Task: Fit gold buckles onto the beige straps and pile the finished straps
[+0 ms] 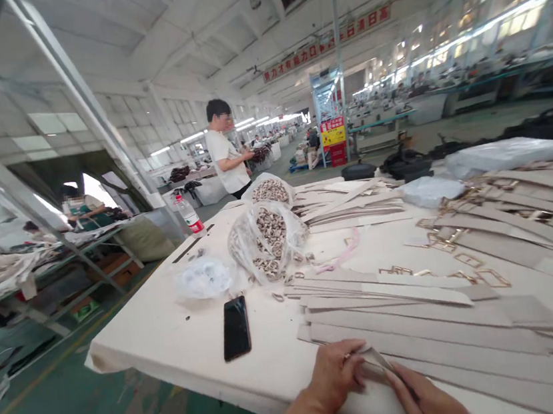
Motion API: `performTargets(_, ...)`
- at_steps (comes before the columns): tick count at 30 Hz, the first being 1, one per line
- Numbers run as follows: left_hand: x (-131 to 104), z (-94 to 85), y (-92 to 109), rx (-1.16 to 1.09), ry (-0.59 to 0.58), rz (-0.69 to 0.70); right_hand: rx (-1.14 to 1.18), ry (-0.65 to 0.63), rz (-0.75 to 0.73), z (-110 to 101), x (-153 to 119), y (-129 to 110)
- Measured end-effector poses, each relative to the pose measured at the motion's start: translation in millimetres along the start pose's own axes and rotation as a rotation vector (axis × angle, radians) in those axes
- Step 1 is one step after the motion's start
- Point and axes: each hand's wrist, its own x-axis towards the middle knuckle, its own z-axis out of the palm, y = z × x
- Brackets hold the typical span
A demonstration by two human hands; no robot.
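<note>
Near the table's front edge, my left hand is closed on one end of a grey strip, pinching it between thumb and fingers. Just to its right, my right hand also grips the strip, its fingers pressed together. Beyond both hands, several long grey strips lie side by side across the table. Gold-coloured metal buckles rest on and around the strips farther back. Open plastic bags full of small beige loops stand behind the phone.
On the white table lie a black phone and a crumpled clear bag. A bottle stands at the far left edge. Black bags and plastic-wrapped packs are at the back right. A person stands beyond the table.
</note>
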Motion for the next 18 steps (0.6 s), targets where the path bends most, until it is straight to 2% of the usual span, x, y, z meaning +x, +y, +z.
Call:
performTargets(2, 1.9, 7.2, -1.2, 0.103, 0.047, 0.050, -0.080, 0.014, 0.148, -4.3, -2.0, -15.7)
performTargets(4, 1.8, 16.1, -1.4, 0.207, 0.087, 0.122, -0.102, -0.010, 0.189, -8.3, 0.4, -29.3)
performTargets(7, 0.0, 21.9, 1.4, 0.233, 0.024, 0.176, -0.061, -0.057, 0.235, -12.5, 7.5, -35.9)
performTargets(11, 5.9, 6.1, 14.3, 0.027, 0.023, 0.013, 0.004, -0.121, 0.321, -23.8, 13.5, -35.8)
performTargets(13, 14.3, -4.1, 21.7, -0.112, -0.024, -0.091, 0.055, -0.169, 0.320, -32.5, 16.2, -35.0)
performTargets(16, 27.7, -13.1, 28.2, -0.335, -0.118, -0.187, 0.234, -0.248, 0.320, -45.1, 18.3, -27.1)
performTargets(18, 32.6, -13.3, 28.6, -0.475, -0.080, -0.225, 0.415, -0.285, 0.358, -50.1, 17.1, -18.3)
